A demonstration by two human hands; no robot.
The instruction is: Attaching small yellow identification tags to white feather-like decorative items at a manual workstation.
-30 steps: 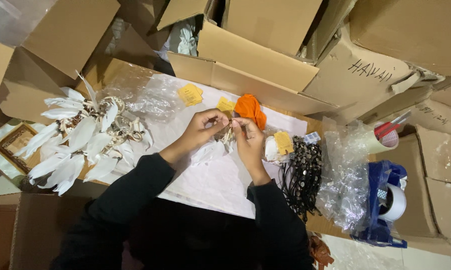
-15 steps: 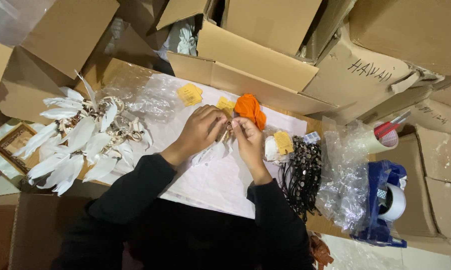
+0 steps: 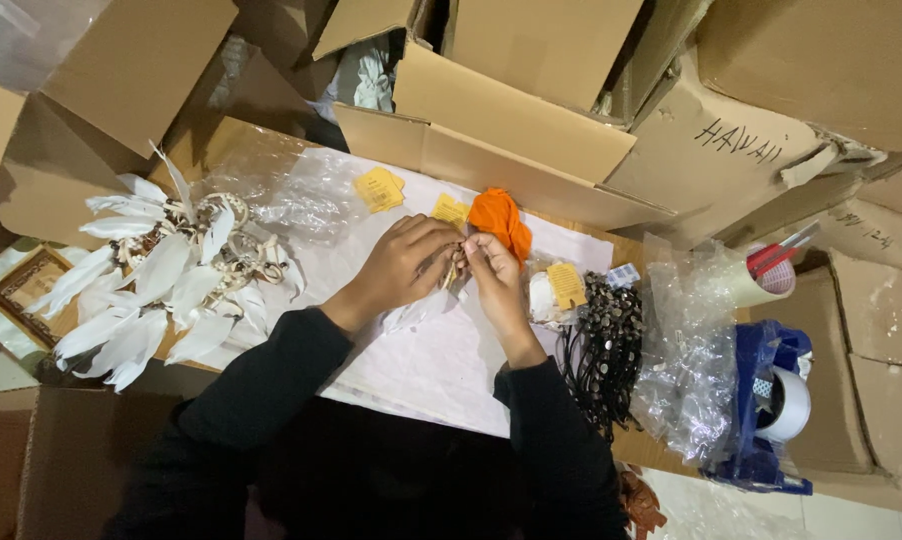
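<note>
From the head camera, open cardboard boxes [image 3: 516, 115] ring the work surface; one at the back shows crumpled white wrapping [image 3: 371, 85] inside. A blue tape dispenser [image 3: 766, 405] at the right holds a roll of clear tape.

Over the white sheet [image 3: 441, 365], the left hand [image 3: 401, 265] and right hand [image 3: 493, 280] meet, fingers pinched together on a small pale ornament [image 3: 454, 272]. It is mostly hidden between the fingertips, with a white feather [image 3: 411, 312] trailing below. An orange cloth [image 3: 501, 220] lies just behind; finished white-feather ornaments [image 3: 161, 275] are heaped at left.
</note>
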